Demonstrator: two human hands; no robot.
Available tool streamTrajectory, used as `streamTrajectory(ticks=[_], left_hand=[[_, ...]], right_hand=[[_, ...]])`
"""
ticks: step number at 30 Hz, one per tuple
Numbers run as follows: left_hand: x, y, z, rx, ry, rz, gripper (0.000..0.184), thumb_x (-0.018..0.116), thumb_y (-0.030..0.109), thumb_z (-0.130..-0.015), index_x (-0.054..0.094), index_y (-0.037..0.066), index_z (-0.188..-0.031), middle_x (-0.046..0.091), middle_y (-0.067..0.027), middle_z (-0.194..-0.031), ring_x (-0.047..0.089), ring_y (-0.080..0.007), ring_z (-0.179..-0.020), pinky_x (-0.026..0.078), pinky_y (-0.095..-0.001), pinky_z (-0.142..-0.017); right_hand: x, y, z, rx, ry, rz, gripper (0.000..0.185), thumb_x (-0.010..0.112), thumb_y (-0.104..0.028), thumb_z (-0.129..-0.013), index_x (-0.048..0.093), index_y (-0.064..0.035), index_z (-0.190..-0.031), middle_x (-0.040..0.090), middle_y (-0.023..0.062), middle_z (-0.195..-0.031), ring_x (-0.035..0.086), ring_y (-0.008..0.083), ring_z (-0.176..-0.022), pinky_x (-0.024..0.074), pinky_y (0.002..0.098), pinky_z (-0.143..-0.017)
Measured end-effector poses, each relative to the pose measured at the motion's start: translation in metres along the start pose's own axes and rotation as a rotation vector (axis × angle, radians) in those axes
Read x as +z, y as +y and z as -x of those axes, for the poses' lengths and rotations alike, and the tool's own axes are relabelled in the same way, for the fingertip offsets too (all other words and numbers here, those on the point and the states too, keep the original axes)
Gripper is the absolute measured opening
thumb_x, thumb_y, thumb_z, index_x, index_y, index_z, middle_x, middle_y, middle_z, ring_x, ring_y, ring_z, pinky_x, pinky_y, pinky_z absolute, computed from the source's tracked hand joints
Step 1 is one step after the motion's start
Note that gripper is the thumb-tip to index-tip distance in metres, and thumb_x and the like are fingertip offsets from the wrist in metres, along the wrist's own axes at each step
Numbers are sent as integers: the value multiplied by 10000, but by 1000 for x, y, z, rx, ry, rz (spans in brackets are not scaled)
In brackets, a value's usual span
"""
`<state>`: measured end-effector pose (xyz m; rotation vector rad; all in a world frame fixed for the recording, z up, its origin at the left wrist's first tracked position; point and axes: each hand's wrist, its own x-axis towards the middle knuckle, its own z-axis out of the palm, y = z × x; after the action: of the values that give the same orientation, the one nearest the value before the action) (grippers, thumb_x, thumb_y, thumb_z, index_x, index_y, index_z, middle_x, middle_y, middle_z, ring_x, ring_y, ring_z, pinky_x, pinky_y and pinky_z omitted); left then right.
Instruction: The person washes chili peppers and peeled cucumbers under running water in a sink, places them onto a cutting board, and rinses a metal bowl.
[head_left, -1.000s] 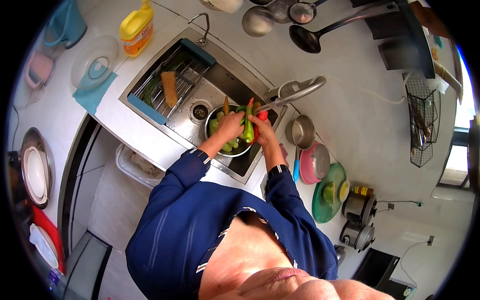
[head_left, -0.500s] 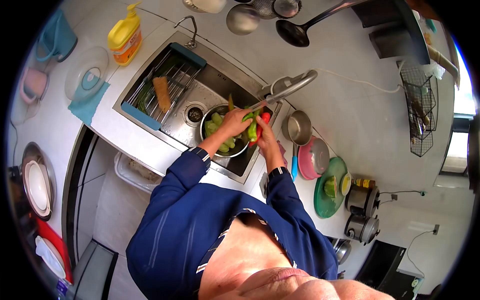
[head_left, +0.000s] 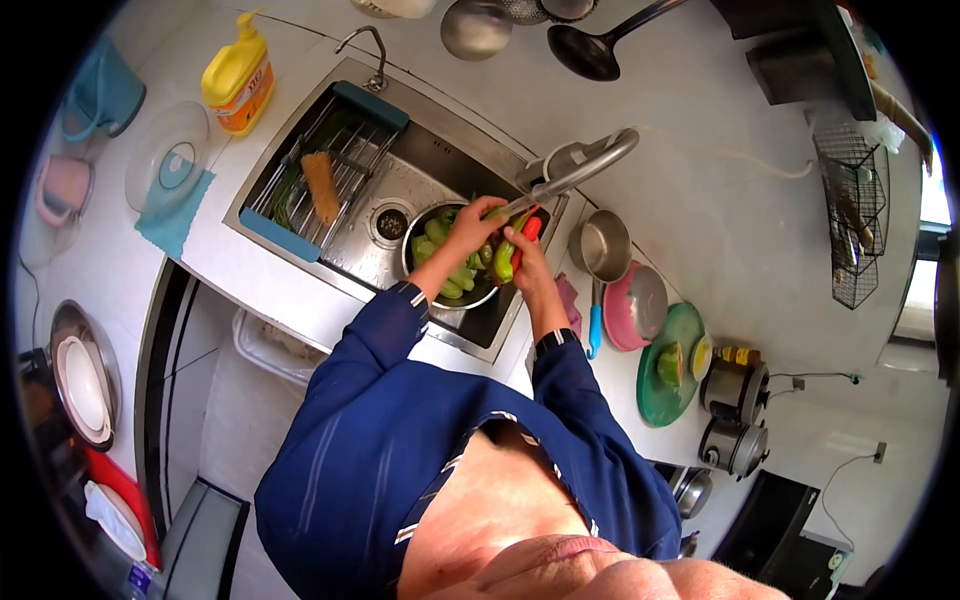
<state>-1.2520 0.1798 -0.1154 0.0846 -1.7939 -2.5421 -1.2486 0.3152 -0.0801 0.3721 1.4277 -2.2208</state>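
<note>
My right hand [head_left: 528, 268] is closed around several peppers, a green pepper [head_left: 503, 262] and a red pepper [head_left: 531, 232] among them, over the right side of a metal bowl [head_left: 407, 255]. Beside it, my left hand [head_left: 472, 232] is above the same bowl, fingers bent together near the end of the tap spout [head_left: 590, 168]. A bit of green shows at its fingertips, too small to name. Light green vegetable pieces [head_left: 455, 283] lie in the bowl, which stands in the steel sink [head_left: 365, 262].
A rack [head_left: 283, 232] with a brown sponge-like block [head_left: 321, 188] spans the sink's left side. Right of the sink are a saucepan [head_left: 602, 246], a pink bowl [head_left: 622, 315] and a green board [head_left: 660, 398] with a melon piece. A yellow bottle [head_left: 238, 85] stands behind.
My left hand has come away from the peppers, slightly up and toward the spout. My right hand still holds the peppers, a little lower. The view has shifted slightly.
</note>
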Motion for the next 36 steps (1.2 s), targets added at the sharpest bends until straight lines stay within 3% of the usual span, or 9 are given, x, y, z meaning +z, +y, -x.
streamTrajectory(ticks=[3, 9, 13, 20, 23, 26, 27, 30, 36], left_hand=[[-1, -10, -9, -124, 12, 147, 273, 520, 189, -885, 566, 16, -1092, 632, -83, -958, 568, -147, -868, 442, -271, -784], [3, -22, 4, -56, 108, -252, 322, 445, 103, -881, 518, 38, -1187, 550, -126, -1182, 522, -229, -1093, 388, -303, -925], [7, -13, -1, 213, -55, -361, 455, 397, 32, -839, 414, 70, -1292, 316, -131, -1407, 305, -278, -1301, 265, -332, -1047], [13, 17, 8, 506, -108, -582, 589, 533, -45, -729, 402, 70, -1291, 293, -180, -1403, 324, -321, -1274, 301, -350, -1037], [9, 26, 11, 363, -9, -449, 668, 598, -26, -714, 370, 98, -1330, 288, -151, -1416, 322, -309, -1284, 317, -347, -1025], [8, 7, 2, 276, 281, -365, 614, 622, 17, -739, 388, 52, -1306, 408, -179, -1335, 413, -287, -1231, 362, -320, -985], [6, 3, -5, 60, 294, -265, 480, 608, 93, -802, 446, 10, -1247, 551, -165, -1183, 551, -239, -1075, 418, -277, -896], [-9, -3, -2, -232, 148, -161, 393, 575, 186, -855, 498, -2, -1191, 617, -126, -1042, 599, -191, -901, 439, -248, -806], [7, -11, 19, -88, 163, -110, 432, 467, 354, -905, 522, -21, -1113, 611, -179, -961, 578, -246, -891, 430, -328, -780]], right_hand=[[-3, -4, -3, 102, 5, -62, 336, 669, -94, -765, 522, -44, -1063, 587, 48, -929, 578, 175, -840, 480, 318, -747], [17, 9, 7, 25, 35, 68, 379, 669, -71, -751, 501, -50, -1089, 571, 48, -966, 571, 180, -880, 461, 317, -799], [4, 15, -1, -4, 6, -103, 382, 642, -92, -787, 495, -36, -1135, 572, 71, -1073, 556, 197, -984, 438, 337, -876], [-20, 22, -12, 125, 27, -487, 267, 611, -120, -823, 541, -28, -1064, 611, 106, -1006, 589, 230, -946, 470, 347, -861], [-12, 25, -8, 83, 60, -488, 225, 608, -112, -824, 545, -39, -1028, 613, 88, -945, 600, 218, -882, 492, 343, -810], [2, 20, -12, 35, 72, -417, 248, 622, -110, -813, 538, -36, -1033, 609, 82, -926, 603, 204, -849, 499, 336, -775], [6, 18, -13, 7, 69, -338, 254, 629, -111, -807, 537, -36, -1032, 607, 79, -919, 603, 198, -835, 499, 331, -762], [18, 8, -15, -76, 104, -40, 271, 650, -116, -786, 538, -34, -1019, 594, 56, -889, 596, 168, -779, 489, 299, -694], [26, 0, -30, -225, 245, 208, 257, 657, -201, -806, 562, -39, -982, 580, 20, -869, 553, 106, -759, 451, 256, -662]])
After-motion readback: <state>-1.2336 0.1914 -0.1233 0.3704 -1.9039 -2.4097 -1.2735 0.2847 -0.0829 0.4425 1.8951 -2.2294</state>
